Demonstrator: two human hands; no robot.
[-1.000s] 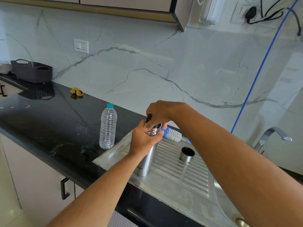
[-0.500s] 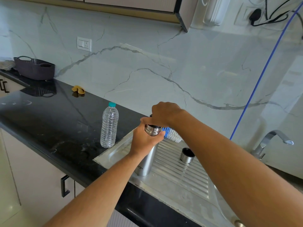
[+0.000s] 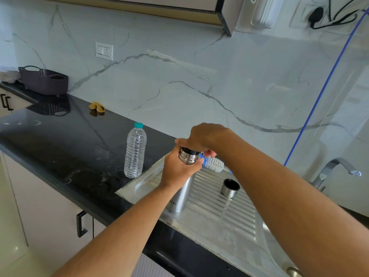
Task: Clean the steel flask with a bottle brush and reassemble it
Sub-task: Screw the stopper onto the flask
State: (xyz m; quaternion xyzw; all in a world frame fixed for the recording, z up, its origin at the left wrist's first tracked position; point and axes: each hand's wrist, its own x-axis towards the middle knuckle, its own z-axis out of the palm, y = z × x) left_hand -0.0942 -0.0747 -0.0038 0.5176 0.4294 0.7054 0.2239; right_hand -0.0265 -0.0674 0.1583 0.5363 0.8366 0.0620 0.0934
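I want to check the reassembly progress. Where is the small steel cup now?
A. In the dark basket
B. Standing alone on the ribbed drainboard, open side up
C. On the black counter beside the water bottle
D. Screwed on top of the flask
B: the small steel cup stands on the ribbed drainboard, its dark opening facing up, apart from the flask.

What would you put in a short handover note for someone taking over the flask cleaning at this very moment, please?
Left hand: gripping the steel flask just below its neck; it stands upright on the ribbed drainboard.
Right hand: closed over the flask's mouth, on its black stopper, apparently turning it.
Bottle brush: lying on the drainboard behind the flask.
Steel cup lid: standing apart, open end up, to the right.
Done: cannot tell whether brushing is finished.
Left: seat the stopper, then fit the cup lid.
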